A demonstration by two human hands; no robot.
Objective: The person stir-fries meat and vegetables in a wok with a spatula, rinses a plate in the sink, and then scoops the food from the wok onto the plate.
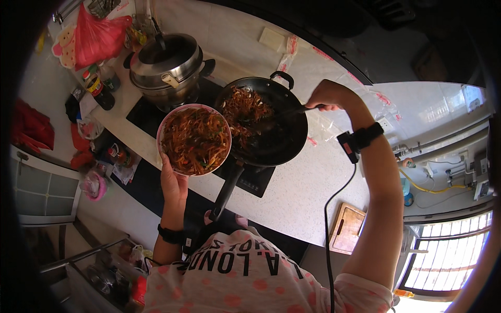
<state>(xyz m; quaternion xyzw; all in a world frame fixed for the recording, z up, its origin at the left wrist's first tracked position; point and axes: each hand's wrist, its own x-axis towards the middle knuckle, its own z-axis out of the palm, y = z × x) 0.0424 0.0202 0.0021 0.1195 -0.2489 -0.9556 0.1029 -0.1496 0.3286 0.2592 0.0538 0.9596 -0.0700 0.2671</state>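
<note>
My left hand point(175, 182) grips the near-left edge of a pink-rimmed bowl point(158, 137), heaped with brown noodles and shredded vegetables point(195, 141). The bowl is held beside the left rim of a black wok point(287, 146). More of the noodle mix point(246, 107) lies in the wok's left half, and dark bare pan shows on the right. Above the wok's right rim, my right hand point(332, 97) is closed around the dark handle of a cooking utensil point(312, 108). Its working end is hard to make out in the pan. The wok's long handle point(227, 191) points towards me.
A lidded steel steamer pot point(166, 74) stands left of the wok on the black cooktop point(256, 184). Sauce bottles point(98, 90) and a red plastic bag point(98, 37) are further left. A wooden cutting board point(346, 229) leans at right. A cable point(328, 223) hangs from my right wrist.
</note>
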